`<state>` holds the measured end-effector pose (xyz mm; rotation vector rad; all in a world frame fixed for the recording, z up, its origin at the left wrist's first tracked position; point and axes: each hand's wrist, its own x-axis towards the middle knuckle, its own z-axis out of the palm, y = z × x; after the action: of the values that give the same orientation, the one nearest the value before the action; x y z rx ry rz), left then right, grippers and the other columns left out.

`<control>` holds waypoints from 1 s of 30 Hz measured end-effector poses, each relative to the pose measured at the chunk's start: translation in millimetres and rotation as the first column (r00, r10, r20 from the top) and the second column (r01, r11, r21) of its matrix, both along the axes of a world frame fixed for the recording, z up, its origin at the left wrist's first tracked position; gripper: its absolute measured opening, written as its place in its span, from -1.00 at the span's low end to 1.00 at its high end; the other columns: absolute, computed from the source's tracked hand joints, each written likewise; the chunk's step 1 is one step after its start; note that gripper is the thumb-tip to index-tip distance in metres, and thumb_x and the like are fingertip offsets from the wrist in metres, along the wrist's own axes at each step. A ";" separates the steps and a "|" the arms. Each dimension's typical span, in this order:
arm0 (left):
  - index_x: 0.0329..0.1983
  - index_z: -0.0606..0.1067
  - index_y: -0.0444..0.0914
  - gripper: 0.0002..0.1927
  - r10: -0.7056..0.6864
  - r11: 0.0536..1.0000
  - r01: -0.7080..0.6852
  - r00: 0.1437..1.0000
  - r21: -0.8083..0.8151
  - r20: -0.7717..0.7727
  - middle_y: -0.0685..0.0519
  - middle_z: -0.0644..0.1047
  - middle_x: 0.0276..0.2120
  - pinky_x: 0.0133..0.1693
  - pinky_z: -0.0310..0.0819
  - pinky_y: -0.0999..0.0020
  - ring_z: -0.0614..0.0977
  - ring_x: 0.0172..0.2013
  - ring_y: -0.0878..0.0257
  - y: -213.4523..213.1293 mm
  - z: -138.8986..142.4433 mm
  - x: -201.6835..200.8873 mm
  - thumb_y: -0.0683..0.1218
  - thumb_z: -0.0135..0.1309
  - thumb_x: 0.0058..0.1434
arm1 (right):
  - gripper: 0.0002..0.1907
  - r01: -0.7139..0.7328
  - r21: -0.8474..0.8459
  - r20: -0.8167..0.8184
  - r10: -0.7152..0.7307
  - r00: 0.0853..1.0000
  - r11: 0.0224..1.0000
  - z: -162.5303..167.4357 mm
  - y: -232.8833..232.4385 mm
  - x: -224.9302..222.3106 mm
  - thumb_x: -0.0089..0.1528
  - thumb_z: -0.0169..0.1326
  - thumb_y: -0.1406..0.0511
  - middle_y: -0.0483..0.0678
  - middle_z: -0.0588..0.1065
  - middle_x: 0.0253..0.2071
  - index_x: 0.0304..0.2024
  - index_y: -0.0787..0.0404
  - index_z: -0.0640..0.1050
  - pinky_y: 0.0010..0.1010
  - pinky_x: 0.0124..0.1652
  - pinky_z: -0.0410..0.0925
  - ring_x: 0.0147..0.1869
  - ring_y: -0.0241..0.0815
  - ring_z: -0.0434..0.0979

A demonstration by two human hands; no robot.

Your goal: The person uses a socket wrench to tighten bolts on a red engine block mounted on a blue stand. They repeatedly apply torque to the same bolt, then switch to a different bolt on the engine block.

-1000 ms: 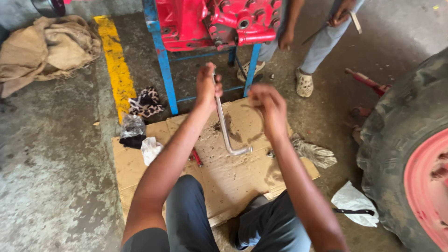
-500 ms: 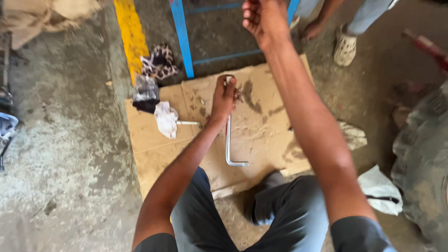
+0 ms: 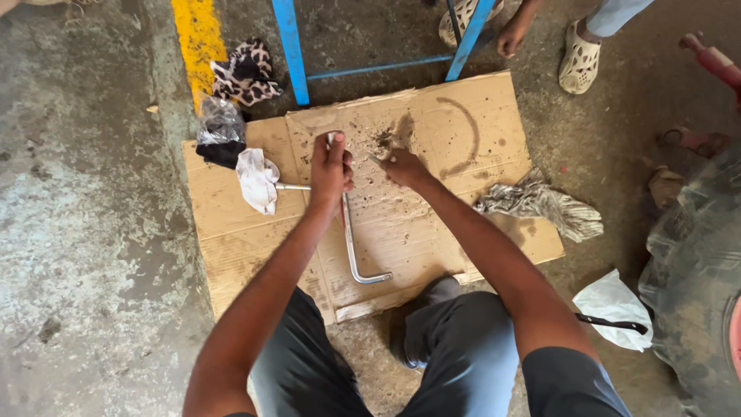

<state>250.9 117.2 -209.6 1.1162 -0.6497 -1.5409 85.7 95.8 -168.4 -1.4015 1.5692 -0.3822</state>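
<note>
Left hand (image 3: 330,166) around bent wrench (image 3: 352,243), apparently

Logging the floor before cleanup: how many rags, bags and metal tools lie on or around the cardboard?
Rags: 3, white, leopard-print, grey striped
Plastic bags: 2, clear, white
Metal tools: 1, L-shaped wrench in the left hand
Total: 6

A white cloth (image 3: 258,178) lies on the cardboard's left part, a striped rag (image 3: 540,204) at its right edge. Blue frame legs (image 3: 290,50) stand behind; a yellow floor stripe (image 3: 197,35) runs left.
</note>
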 end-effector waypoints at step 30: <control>0.01 0.45 -0.41 -0.65 -0.481 0.857 0.380 0.832 -0.349 -0.277 -0.24 0.63 -0.17 -0.16 0.74 0.10 0.74 -0.20 -0.03 -142.3 178.3 -232.0 0.00 -0.01 0.40 | -0.58 0.519 0.104 0.842 -0.353 0.408 0.849 199.0 98.9 -128.3 0.42 -0.11 0.18 -0.28 0.12 -0.56 0.28 0.21 0.40 -0.58 -0.69 -0.07 -0.65 -0.48 -0.01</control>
<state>18.9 -25.1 -31.3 0.4638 -0.8789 -1.9075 -42.6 194.7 30.6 -0.6414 1.0221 -1.3500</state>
